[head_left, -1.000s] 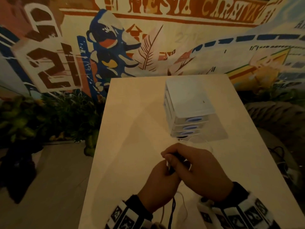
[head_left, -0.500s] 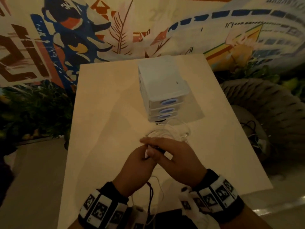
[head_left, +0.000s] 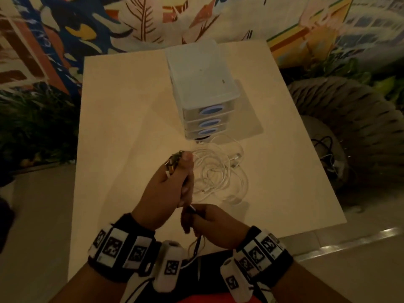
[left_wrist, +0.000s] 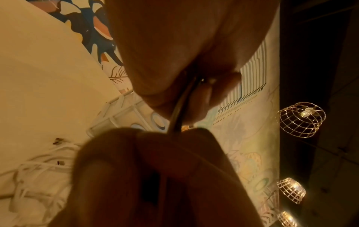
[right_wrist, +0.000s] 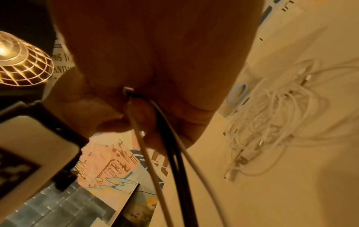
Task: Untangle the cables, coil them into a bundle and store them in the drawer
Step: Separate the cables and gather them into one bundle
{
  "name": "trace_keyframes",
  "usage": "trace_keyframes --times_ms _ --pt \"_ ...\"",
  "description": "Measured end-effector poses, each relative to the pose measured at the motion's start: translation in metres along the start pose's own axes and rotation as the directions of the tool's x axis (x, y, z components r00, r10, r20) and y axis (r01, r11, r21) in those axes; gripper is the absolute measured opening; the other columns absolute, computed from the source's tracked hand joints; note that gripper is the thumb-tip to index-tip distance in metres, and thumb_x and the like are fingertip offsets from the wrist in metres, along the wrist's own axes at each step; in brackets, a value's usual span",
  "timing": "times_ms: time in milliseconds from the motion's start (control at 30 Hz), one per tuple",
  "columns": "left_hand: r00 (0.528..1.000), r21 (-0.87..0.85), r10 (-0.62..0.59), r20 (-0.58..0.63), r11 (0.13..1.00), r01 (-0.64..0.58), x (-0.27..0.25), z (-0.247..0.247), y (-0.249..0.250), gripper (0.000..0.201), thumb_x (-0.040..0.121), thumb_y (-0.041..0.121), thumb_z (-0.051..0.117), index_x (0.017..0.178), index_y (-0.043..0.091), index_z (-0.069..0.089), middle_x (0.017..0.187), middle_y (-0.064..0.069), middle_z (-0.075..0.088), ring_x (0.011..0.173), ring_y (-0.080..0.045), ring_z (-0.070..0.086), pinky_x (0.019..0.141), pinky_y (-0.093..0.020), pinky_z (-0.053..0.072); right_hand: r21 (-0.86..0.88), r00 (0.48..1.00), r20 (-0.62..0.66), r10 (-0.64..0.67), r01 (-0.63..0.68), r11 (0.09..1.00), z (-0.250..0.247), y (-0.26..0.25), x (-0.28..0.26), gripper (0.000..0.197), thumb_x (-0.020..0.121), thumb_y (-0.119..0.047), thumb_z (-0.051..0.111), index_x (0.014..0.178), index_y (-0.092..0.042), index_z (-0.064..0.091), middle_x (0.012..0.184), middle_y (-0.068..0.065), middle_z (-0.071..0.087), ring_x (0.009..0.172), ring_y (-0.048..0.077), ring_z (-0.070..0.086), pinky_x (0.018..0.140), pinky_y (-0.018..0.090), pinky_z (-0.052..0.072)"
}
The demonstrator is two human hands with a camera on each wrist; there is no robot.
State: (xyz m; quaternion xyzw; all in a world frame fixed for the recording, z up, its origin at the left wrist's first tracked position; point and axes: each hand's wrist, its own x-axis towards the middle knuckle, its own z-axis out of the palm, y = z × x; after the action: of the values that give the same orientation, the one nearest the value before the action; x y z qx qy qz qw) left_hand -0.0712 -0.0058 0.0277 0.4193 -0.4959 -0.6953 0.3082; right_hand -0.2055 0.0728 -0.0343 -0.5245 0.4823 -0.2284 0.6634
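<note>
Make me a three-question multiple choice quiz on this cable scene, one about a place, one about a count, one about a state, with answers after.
1. Where does the white cable tangle lie?
A. on the table in front of the drawer unit
B. on top of the unit
C. on the floor

2. How many drawer fronts with blue oval handles show?
A. two
B. three
C. five

3. What state are the drawers in?
A. all shut
B. top one pulled out
C. all removed

Answers: 1 A, the loops rest on the table just before the unit. 2 B, three ovals are stacked. 3 A, the fronts sit flush.
</note>
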Motion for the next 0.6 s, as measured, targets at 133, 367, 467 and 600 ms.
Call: trace_keyframes --times_ms 133,367,467,600 --pt "1.000 -0.115 -0.005 -0.003 0.993 0.005 0.002 -0.005 0.003 0.048 0.105 0.042 0.041 0.076 0.007 0.024 0.060 -0.005 0.015 0.045 -0.016 0.017 0.046 -0.027 0.020 0.224 0.994 0.033 0.101 -0.106 0.969 0.007 0.020 -0.014 0.035 0.102 -0.048 0.048 0.087 -0.019 0.062 0.080 0.005 0.071 0.081 0.023 0.065 0.090 0.041 0.053" --pt "0.998 -0.178 0.056 -0.028 0.982 -0.060 0.000 -0.022 0.024 0.042 0.106 0.040 0.036 0.078 0.016 0.017 0.061 -0.002 0.013 0.045 -0.013 0.009 0.043 -0.023 0.013 -0.055 0.936 -0.021 0.350 -0.351 0.935 -0.005 0.085 -0.033 0.051 0.089 -0.065 0.061 0.057 -0.028 0.047 0.055 -0.008 0.046 0.053 0.011 0.047 0.060 0.025 0.042" --pt "0.999 -0.187 0.040 -0.024 0.981 -0.044 -0.001 -0.029 0.025 0.042 0.106 0.041 0.037 0.081 0.014 0.015 0.060 -0.001 0.015 0.044 -0.012 0.010 0.043 -0.023 0.012 -0.138 0.895 -0.113 0.432 -0.444 0.885 -0.011 0.116 -0.051 0.054 0.094 -0.062 0.055 0.054 -0.026 0.052 0.051 -0.011 0.052 0.050 0.007 0.051 0.064 0.027 0.043" --pt "1.000 -0.115 0.010 0.000 0.993 -0.010 -0.009 -0.026 0.005 0.047 0.105 0.043 0.042 0.077 0.010 0.021 0.055 0.002 0.023 0.042 -0.012 0.016 0.043 -0.021 0.021 -0.258 0.893 -0.134 0.429 -0.449 0.855 -0.014 0.128 -0.069 0.037 0.096 -0.053 0.060 0.063 -0.039 0.068 0.058 -0.013 0.062 0.054 -0.004 0.057 0.062 0.022 0.046"
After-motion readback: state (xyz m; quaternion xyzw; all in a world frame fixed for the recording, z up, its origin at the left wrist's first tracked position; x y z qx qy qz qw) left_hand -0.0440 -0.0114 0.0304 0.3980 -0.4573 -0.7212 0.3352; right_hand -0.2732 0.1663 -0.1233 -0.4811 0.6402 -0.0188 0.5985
